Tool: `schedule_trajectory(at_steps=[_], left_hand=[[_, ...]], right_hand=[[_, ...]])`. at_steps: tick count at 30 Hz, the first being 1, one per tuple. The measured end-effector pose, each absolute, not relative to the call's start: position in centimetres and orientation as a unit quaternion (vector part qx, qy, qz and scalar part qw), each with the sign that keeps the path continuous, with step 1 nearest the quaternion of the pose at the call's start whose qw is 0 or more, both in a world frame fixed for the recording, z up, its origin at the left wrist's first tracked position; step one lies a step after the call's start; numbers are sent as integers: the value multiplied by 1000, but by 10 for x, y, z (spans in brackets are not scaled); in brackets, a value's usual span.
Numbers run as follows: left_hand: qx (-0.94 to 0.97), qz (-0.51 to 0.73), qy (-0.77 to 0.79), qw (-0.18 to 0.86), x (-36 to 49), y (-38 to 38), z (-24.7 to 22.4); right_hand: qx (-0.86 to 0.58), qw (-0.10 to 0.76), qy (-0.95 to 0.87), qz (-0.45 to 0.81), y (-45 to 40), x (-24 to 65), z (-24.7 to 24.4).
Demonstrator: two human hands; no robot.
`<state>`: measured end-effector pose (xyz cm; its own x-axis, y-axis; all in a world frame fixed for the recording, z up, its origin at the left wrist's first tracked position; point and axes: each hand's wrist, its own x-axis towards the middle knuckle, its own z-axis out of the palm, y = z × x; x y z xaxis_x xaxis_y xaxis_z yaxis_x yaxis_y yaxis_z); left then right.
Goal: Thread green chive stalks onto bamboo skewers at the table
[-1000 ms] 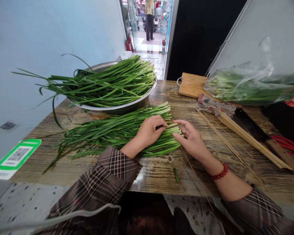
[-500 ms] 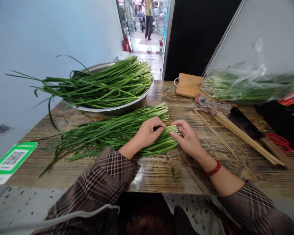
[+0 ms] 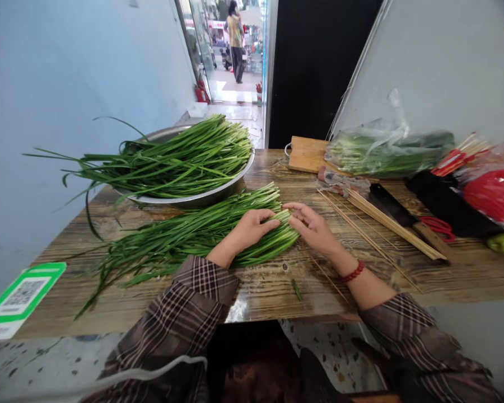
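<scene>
Long green chives (image 3: 172, 238) lie across the wooden table, their pale cut ends pointing right. My left hand (image 3: 252, 226) rests over the stalks near those ends, its thumb and fingers curled round some of them. At the tips of the pale ends is my right hand (image 3: 311, 226), fingers bent and thumb apart from them, touching the ends with nothing held that I can see. Behind the pile, a metal basin (image 3: 201, 198) holds a larger heap of chives (image 3: 185, 159). A short green piece (image 3: 296, 289) lies near the table's front edge.
On the right lie bamboo skewers (image 3: 395, 224), a knife (image 3: 428, 239), red bands (image 3: 437, 226) and a black cloth (image 3: 449, 207). Behind them are a cutting board (image 3: 308, 153) and bagged greens (image 3: 386, 151). A QR card (image 3: 25, 294) sits at left. A person (image 3: 236, 42) stands outside the doorway.
The view has shifted, bringing a red bundle into sight at right. My right hand's thumb and fingers are a little further apart at the stalk ends. My left hand stays on the chives.
</scene>
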<state>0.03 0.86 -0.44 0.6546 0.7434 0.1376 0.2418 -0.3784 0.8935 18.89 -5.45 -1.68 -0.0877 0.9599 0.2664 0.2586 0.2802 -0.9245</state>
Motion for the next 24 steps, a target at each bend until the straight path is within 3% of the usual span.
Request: schedule_trajectory(at_steps=[3,9,15,24], left_hand=[[754,320,336,465,-4,10,1],[714,387,360,459,-6,12,3],[712,393,337,475,-10,9,8],[672,382,305,556,-10,9,0]], right_hand=[[-504,472,-628,358,-61,203,0],[-561,374,-701,232,-88,203,11],[-563,443,-683,142,-90,180,-3],[-575,414,-702,77,-88,173,0]])
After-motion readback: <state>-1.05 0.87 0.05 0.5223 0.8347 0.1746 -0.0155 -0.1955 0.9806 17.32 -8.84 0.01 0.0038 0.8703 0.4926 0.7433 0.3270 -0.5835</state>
